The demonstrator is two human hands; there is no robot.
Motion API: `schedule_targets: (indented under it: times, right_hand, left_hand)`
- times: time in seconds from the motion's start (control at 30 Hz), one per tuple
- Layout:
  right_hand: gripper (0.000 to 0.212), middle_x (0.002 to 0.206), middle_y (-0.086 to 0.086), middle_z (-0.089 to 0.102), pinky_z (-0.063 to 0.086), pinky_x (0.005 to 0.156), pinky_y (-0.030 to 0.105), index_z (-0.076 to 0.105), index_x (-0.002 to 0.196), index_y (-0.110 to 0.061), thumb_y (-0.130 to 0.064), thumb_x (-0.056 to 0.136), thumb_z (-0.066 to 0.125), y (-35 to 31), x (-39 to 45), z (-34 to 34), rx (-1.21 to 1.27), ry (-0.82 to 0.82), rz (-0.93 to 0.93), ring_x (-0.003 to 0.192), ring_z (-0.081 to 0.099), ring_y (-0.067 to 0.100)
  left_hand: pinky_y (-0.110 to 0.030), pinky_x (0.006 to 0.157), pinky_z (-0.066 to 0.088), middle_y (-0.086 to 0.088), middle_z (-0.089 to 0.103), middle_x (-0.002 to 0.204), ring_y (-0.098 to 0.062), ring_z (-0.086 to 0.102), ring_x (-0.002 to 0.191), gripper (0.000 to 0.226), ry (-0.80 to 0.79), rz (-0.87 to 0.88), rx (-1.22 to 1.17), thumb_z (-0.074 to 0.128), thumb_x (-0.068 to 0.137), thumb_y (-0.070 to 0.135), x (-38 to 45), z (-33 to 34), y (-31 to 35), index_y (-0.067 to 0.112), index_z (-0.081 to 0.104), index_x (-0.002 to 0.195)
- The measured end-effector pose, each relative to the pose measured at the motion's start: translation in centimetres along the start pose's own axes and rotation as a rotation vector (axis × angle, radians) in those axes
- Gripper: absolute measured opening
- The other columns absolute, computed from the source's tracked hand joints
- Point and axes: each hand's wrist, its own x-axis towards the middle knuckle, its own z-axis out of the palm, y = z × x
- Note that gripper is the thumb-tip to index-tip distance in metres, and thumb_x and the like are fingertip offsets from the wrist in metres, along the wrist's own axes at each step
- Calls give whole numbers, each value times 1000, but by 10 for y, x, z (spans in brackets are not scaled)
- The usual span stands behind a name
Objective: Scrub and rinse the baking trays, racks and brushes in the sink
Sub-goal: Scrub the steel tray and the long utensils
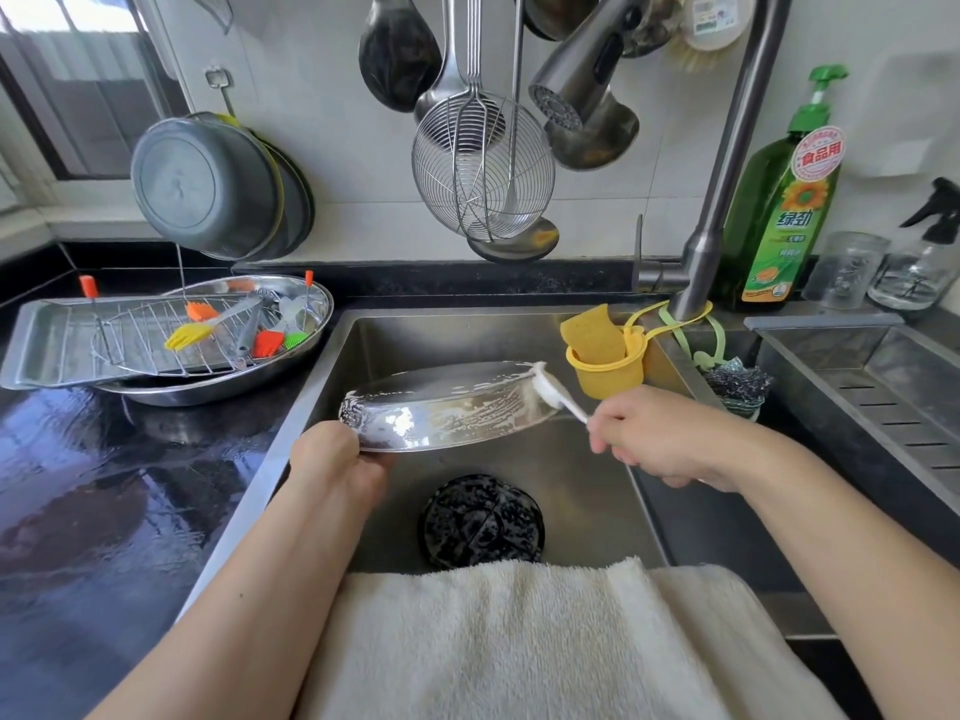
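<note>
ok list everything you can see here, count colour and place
oval tray: 1, steel, soapy, held tilted over sink
scrub brush: 1, white, on tray's right rim
sink: 1, steel, centre
strainer: 1, black, sink floor
towel: 1, cream, sink's front edge
tray stack: steel, left counter
rack: 1, wire, on stack
basting brushes: 4, two orange, yellow, green, on rack
sponge: 1, yellow, in yellow caddy
tap: 1, steel, behind sink
soap bottle: 1, green, right of tap
skimmer: 1, wire, hanging on wall
left hand: grips tray's near rim
right hand: grips brush handle
</note>
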Motion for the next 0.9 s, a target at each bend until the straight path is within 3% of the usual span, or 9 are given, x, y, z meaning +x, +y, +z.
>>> schedule_targets:
  times: [0.13,0.27,0.4,0.53,0.6,0.67,0.73,0.8,0.9]
  right_hand:
    - [29,72,6,49,27,44,25,65,89,-14,-25,104,43,-4,3,7,-27,33,-37,53,34,18]
    - [28,71,1,54,30,45,25,66,89,-14,-26,105,47,-13,-4,10,-58,62,-80,54,40,16]
    - [28,74,4,64,38,59,31,69,86,-16,-32,102,52,-35,-17,37,-146,-27,-229,62,49,17]
    - [29,94,14,66,35,56,31,61,85,-13,-27,105,45,-34,-5,37,-220,134,-128,73,50,24]
    - [31,87,11,62,33,54,31,57,82,-13,-27,106,43,-38,-6,42,-250,142,-164,72,49,23]
    - [35,74,3,54,31,52,31,54,75,-15,-29,106,44,-48,-8,53,-269,105,-246,65,46,19]
    - [37,72,0,51,29,50,30,50,71,-18,-31,106,46,-52,-9,58,-279,116,-270,62,44,15]
    - [34,77,1,53,29,51,29,51,73,-19,-30,105,47,-45,-7,47,-289,129,-223,64,45,16]
    - [27,96,10,63,34,54,29,62,94,-13,-28,107,44,-19,-2,18,-385,129,-56,76,50,22]
  left_hand:
    - [-51,45,57,-18,60,88,-26,59,72,38,-20,71,18,17,97,-13,-13,3,-5,-7,55,98]
    - [-45,77,62,-18,59,94,-25,58,74,36,-18,37,5,17,99,-12,-22,7,-6,-5,51,91]
    - [-23,37,51,-13,52,86,-17,52,65,34,-28,35,-55,20,100,-12,-25,8,-12,-1,53,100]
    - [-22,57,57,-14,53,95,-15,53,40,40,-128,182,19,19,103,-13,-47,15,-22,2,47,127]
    - [-32,46,59,-16,55,94,-16,59,34,36,-156,220,38,23,103,-14,-56,16,-27,-3,50,125]
    - [-34,35,53,-20,60,96,-22,67,42,28,-172,227,38,26,104,-13,-56,16,-29,-7,52,112]
    - [-34,41,55,-26,63,111,-29,71,63,31,-196,191,39,24,106,-11,-52,13,-27,-13,49,124]
    - [-43,62,61,-32,60,129,-38,69,93,40,-196,134,44,20,106,-9,-46,11,-21,-18,43,138]
    - [-60,93,46,-30,53,142,-43,59,124,46,-156,70,-16,15,109,-4,-39,10,-13,-14,37,148]
